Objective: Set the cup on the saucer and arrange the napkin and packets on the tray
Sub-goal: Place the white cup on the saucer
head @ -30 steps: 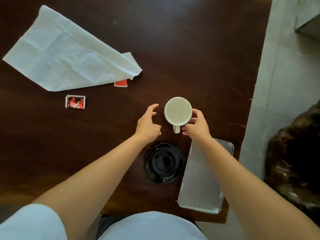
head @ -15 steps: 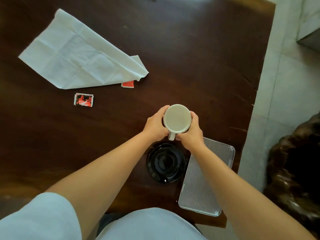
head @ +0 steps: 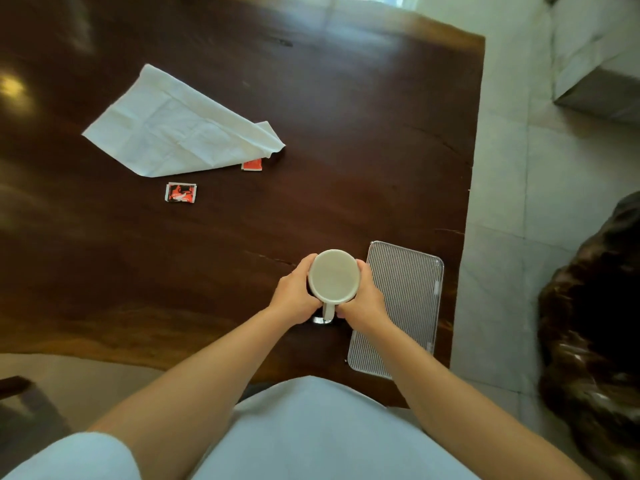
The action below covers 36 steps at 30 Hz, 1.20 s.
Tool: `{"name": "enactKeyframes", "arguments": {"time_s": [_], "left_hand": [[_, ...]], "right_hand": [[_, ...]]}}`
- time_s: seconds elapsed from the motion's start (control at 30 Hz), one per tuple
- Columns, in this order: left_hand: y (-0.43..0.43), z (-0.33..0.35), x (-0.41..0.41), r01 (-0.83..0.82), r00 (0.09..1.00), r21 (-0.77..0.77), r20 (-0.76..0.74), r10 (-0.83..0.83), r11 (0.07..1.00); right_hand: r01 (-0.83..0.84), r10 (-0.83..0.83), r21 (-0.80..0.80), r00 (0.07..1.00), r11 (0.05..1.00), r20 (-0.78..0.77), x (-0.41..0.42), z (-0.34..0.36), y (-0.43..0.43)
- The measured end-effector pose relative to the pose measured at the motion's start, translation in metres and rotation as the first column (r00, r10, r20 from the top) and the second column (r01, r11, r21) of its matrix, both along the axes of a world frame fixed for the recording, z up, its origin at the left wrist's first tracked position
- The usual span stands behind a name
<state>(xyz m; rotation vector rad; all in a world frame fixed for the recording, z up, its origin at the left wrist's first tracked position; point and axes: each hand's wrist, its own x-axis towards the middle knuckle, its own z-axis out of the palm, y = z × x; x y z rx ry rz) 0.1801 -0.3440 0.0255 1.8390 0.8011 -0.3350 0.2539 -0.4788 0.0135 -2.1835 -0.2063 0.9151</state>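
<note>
Both hands are on the cup (head: 334, 277): left hand (head: 294, 296) is wrapped round its left wall, right hand (head: 364, 296) round its right, fingers curled. The cup is upright, just left of the tray (head: 410, 289), with its handle pointing back toward the wearer. The saucer (head: 318, 320) is directly under the cup, and only a dark sliver shows below the handle. I can't tell if the base is down on it. My call: lower it straight down, no sideways correction. The napkin (head: 180, 129), loose packet (head: 181, 192) and tucked packet (head: 252, 164), half under the napkin's edge, lie well off to the tray's far left. The left hand is nearer them.
</note>
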Motion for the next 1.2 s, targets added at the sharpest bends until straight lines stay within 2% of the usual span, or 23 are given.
{"name": "enactKeyframes", "arguments": {"time_s": [0.33, 0.47, 0.77, 1.2], "left_hand": [[-0.018, -0.007, -0.041, 0.058, 0.997, 0.019, -0.050, -0.057, 0.998], [-0.016, -0.015, -0.045, 0.085, 0.995, 0.006, -0.052, -0.085, 0.996], [-0.011, -0.032, -0.043, 0.092, 0.994, -0.035, -0.055, -0.094, 0.995], [0.009, -0.053, -0.016, 0.085, 0.991, 0.027, -0.104, -0.082, 0.996]], "right_hand": [[-0.023, 0.023, 0.029, 1.000, 0.999, -0.006, -0.044, -0.005, -0.014], [-0.029, 0.029, -0.009, 0.999, 1.000, -0.018, -0.047, -0.011, -0.015], [-0.007, 0.003, -0.055, 0.998, 0.998, -0.065, -0.045, -0.022, -0.008], [0.013, -0.035, -0.157, 0.989, 0.988, -0.143, -0.012, -0.032, 0.015]]}}
